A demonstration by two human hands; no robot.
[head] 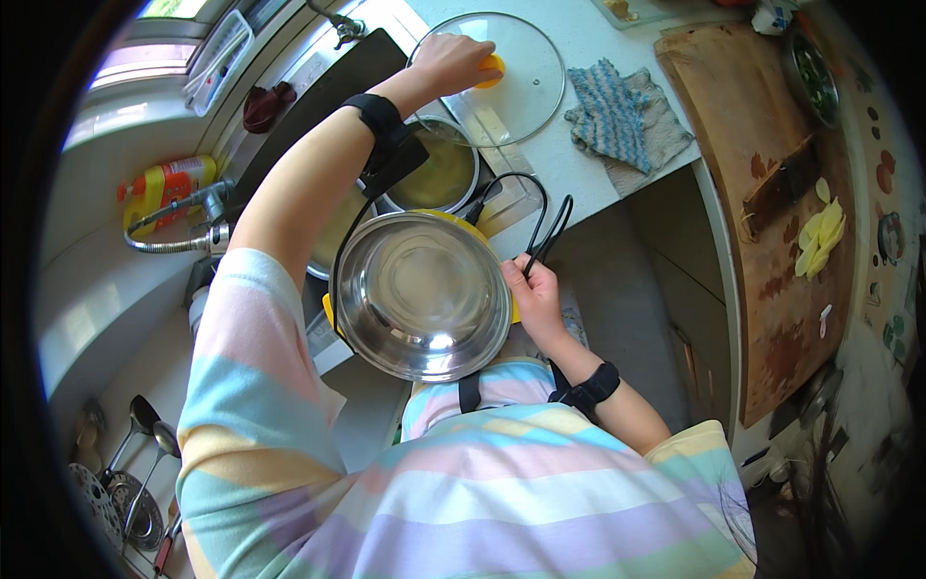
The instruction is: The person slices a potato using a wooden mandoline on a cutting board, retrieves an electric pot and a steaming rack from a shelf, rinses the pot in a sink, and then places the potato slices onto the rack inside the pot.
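My left hand (pixel 459 65) grips the yellow knob (pixel 491 71) of a clear glass lid (pixel 532 108), which is over the white counter beside the sink. In front of my body, my right hand (pixel 537 295) holds the right side of a steel pot (pixel 427 297) with a yellow outer shell, tilted so its shiny inside shows. A black power cord (pixel 539 210) loops up from my right hand, its plug near the sink edge. Behind the steel pot, a round metal pan (pixel 434 170) with cloudy liquid sits in the sink, and another vessel is partly hidden by my left arm.
Knitted cloths (pixel 615 119) lie on the counter. At right, a wooden cutting board (pixel 781 318) carries a cleaver (pixel 781 184), pale yellow slices (pixel 821 239) and a bowl of greens (pixel 810 76). A faucet (pixel 210 235) and detergent bottle (pixel 170 188) stand left; ladles (pixel 141 416) hang lower left.
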